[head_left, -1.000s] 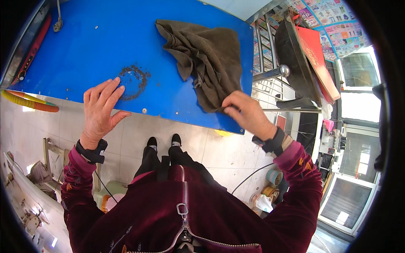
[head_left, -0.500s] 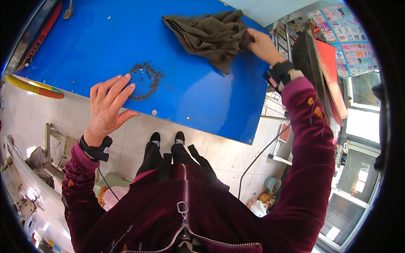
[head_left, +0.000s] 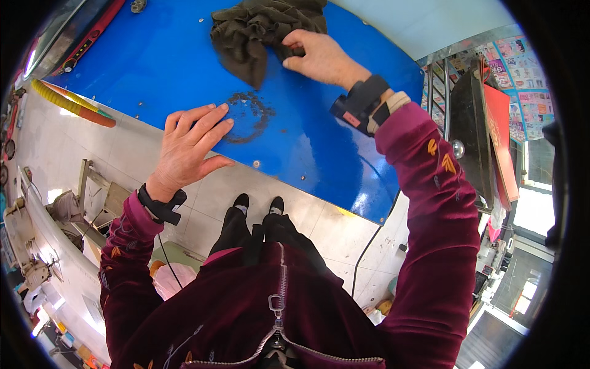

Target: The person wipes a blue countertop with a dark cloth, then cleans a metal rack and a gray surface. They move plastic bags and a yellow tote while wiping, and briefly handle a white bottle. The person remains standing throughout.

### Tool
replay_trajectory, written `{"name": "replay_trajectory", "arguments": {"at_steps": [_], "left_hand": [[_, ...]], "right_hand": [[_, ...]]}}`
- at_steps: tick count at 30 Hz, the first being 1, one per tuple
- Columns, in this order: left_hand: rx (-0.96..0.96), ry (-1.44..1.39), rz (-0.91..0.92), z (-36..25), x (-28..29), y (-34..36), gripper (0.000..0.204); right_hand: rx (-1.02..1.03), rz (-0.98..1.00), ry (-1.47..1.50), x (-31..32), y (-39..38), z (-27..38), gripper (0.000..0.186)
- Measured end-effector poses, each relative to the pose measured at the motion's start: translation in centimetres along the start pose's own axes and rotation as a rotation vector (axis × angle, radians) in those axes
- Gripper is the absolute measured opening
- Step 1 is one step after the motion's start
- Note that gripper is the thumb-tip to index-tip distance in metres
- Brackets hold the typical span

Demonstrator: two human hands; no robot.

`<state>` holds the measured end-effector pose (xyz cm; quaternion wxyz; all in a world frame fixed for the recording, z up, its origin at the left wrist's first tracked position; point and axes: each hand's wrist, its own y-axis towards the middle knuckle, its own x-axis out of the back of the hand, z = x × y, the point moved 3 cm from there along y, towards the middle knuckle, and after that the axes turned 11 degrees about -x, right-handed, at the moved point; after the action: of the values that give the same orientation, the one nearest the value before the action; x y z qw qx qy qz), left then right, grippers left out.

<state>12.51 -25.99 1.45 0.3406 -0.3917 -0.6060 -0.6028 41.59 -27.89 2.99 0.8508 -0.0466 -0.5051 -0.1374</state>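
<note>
My left hand point(head_left: 193, 138) rests with fingers apart on the near edge of the blue board top point(head_left: 369, 52), its fingertips touching the rim of a dark, crusty ring-shaped patch point(head_left: 261, 120). Beyond the patch, my right hand point(head_left: 313, 58) is closed on a bunched dark-brown cloth point(head_left: 246, 37) lying toward the back of the top. A hanging corner of the cloth lies just above the patch.
At the top left are a red-and-black object point(head_left: 92, 38) and a cord end point(head_left: 138, 5); yellow-orange tubes point(head_left: 74, 104) hang below. On the right stand a metal rack point(head_left: 447, 92) and a red board point(head_left: 501, 147). White tiled floor point(head_left: 215, 190) shows below.
My right hand has carried the cloth from the front right to the back, then leftward toward the middle. My left hand stays on the edge; the whole view has shifted slightly.
</note>
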Motion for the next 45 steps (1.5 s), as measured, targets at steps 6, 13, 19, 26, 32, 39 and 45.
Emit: {"name": "replay_trajectory", "arguments": {"at_steps": [6,13,19,26,32,39,45], "left_hand": [[-0.013,0.017,-0.026,0.0,0.1,0.1,0.06],[-0.005,0.023,-0.018,0.1,-0.1,-0.1,0.059],[-0.007,-0.005,-0.046,0.0,0.2,0.1,0.06],[0.018,-0.046,-0.041,0.1,0.2,-0.3,0.06],[0.012,-0.035,-0.027,0.0,0.2,-0.2,0.062],[-0.013,0.003,-0.031,0.0,0.0,-0.1,0.062],[-0.019,0.019,-0.052,0.1,-0.2,-0.2,0.061]], "right_hand": [[0.091,0.089,0.193,-0.3,-7.8,5.0,0.02],[0.417,0.015,-0.322,2.5,-13.1,4.3,0.031],[0.249,-0.09,-0.455,4.6,-8.9,-1.5,0.034],[0.013,-0.039,-0.444,6.1,-8.1,-3.6,0.031],[0.301,0.025,-0.123,2.4,-9.2,2.1,0.034],[0.104,-0.02,-0.294,4.3,-9.8,-1.0,0.037],[-0.047,-0.054,-0.336,6.7,-11.4,-5.7,0.037]]}}
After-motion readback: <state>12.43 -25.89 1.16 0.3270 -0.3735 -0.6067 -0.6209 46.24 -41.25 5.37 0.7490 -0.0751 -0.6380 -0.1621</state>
